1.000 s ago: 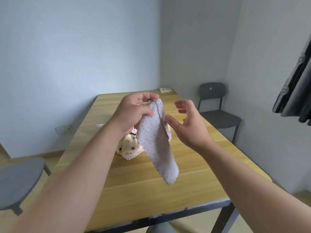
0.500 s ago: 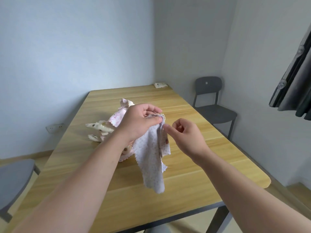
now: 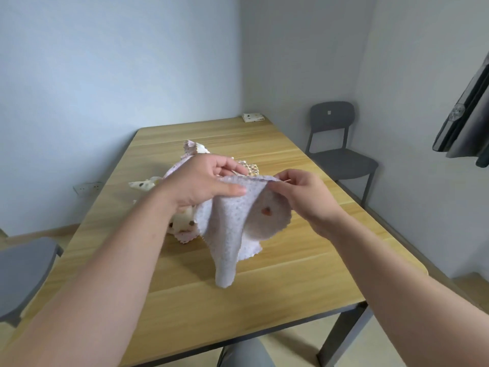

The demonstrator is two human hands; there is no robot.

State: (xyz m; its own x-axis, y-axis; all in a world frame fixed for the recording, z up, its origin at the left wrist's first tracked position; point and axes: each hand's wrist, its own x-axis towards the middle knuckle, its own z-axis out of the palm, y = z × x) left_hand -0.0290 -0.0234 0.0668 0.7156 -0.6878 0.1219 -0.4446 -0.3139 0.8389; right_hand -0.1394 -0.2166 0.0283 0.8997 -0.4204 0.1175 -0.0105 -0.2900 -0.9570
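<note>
Though behind cloth [image 3: 225,234], pile [image 3: 182,225] half-visible.

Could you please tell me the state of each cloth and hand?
Dotted cloth: held by its top edge, hanging limp.
Left hand: pinching that edge.
Right hand: pinching it too.
Cloth pile: crumpled on the table.
Folded cloth: folded flat at the table's far corner.

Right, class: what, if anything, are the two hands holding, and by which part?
A dotted lilac cloth, by its top edge: the left hand pinches one end, the right hand the other; the rest hangs down.
</note>
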